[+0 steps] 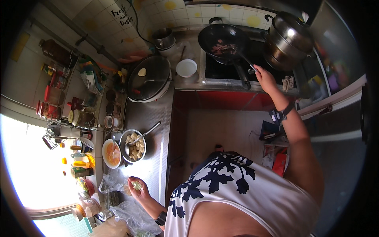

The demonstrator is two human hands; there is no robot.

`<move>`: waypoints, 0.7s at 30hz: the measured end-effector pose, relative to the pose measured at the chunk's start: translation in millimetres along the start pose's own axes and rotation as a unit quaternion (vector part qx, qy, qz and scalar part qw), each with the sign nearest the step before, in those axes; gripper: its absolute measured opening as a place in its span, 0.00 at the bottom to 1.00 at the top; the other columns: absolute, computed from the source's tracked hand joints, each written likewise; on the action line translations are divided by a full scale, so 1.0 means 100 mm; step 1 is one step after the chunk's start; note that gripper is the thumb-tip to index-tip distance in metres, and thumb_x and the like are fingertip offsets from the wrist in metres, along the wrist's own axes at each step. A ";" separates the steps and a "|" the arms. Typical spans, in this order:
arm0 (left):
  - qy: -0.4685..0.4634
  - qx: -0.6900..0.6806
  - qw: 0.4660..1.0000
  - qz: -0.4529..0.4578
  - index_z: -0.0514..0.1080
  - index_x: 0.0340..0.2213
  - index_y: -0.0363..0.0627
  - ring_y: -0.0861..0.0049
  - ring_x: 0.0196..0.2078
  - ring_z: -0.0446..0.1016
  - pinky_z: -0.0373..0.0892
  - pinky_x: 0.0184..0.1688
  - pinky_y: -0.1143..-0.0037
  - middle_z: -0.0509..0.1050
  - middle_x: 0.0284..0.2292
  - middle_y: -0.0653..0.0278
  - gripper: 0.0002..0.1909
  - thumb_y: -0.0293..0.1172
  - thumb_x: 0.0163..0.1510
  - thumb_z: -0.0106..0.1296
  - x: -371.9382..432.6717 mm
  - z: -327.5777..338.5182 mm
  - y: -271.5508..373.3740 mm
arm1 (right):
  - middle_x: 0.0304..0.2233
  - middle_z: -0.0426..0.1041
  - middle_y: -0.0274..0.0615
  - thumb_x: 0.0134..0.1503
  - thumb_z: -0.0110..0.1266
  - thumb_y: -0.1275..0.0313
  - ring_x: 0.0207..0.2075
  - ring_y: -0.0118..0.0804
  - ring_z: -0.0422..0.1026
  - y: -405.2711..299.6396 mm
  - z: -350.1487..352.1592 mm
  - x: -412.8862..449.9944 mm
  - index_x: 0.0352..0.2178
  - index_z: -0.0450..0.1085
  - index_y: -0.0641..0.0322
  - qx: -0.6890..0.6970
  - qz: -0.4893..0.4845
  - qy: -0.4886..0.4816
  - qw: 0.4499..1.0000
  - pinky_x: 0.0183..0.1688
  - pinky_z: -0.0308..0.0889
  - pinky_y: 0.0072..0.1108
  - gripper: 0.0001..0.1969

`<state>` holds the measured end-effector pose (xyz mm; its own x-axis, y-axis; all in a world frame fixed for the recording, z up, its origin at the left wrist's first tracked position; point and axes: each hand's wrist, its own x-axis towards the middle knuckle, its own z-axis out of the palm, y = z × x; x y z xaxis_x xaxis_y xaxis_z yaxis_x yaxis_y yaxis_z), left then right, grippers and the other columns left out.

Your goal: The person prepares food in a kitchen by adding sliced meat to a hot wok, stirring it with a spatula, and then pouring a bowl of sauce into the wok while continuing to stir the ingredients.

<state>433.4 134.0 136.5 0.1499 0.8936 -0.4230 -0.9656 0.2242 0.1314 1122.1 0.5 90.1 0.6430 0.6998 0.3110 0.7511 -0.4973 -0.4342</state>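
Note:
My right hand (264, 77) grips the handle of a metal cooking utensil (247, 60). The utensil's far end lies among pinkish strips of food (223, 49) in a black wok (204, 38) on the cooktop. Over the steel counter at the lower left, my left hand (138, 187) is cupped around pale green chopped pieces (136, 185). Farther up the counter stand a white bowl of orange-yellow liquid (106, 158) with a utensil in it, and a steel bowl (143, 157) of round, pale brown pieces with a ladle (152, 128) resting in it.
Right of the wok stands a tall steel steamer pot (285, 41). A lidded electric pan (148, 80) and an empty white bowl (186, 68) are at the cooktop's left. Plastic bags (134, 216) lie beyond my left hand. Jar racks (83, 118) line the left wall.

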 end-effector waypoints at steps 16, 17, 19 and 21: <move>0.036 -0.028 0.999 0.030 0.65 0.31 0.33 0.74 0.29 0.70 0.68 0.32 0.77 0.71 0.27 0.57 0.08 0.27 0.55 0.38 -0.13 -0.03 0.28 | 0.33 0.70 0.48 0.54 0.43 0.67 0.36 0.51 0.68 -0.39 0.54 0.80 0.46 0.63 0.48 0.008 0.011 0.043 0.999 0.37 0.65 0.34 0.17; 0.037 -0.028 0.998 0.030 0.65 0.31 0.33 0.74 0.29 0.70 0.68 0.32 0.77 0.71 0.27 0.57 0.08 0.27 0.55 0.38 -0.14 -0.05 0.30 | 0.33 0.70 0.48 0.54 0.43 0.67 0.36 0.51 0.68 -0.40 0.58 0.92 0.46 0.63 0.47 -0.010 0.015 0.037 0.999 0.37 0.65 0.34 0.17; 0.026 -0.002 0.999 0.040 0.65 0.31 0.33 0.74 0.29 0.70 0.68 0.32 0.77 0.71 0.27 0.57 0.08 0.26 0.55 0.39 -0.14 -0.07 0.33 | 0.33 0.70 0.49 0.54 0.44 0.66 0.36 0.50 0.68 -0.41 0.65 1.07 0.46 0.63 0.46 -0.029 0.020 0.031 0.999 0.37 0.65 0.34 0.17; 0.022 -0.013 0.999 0.031 0.64 0.32 0.33 0.74 0.29 0.70 0.68 0.32 0.77 0.71 0.27 0.57 0.08 0.26 0.55 0.39 -0.13 -0.07 0.34 | 0.34 0.70 0.48 0.54 0.44 0.66 0.37 0.49 0.69 -0.45 0.67 1.14 0.46 0.63 0.45 -0.068 0.016 -0.001 0.998 0.38 0.65 0.33 0.17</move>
<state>397.3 127.0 140.3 0.0803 0.8878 -0.4531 -0.9780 0.1579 0.1361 1151.2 136.5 88.8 0.6666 0.6836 0.2971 0.7438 -0.5842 -0.3249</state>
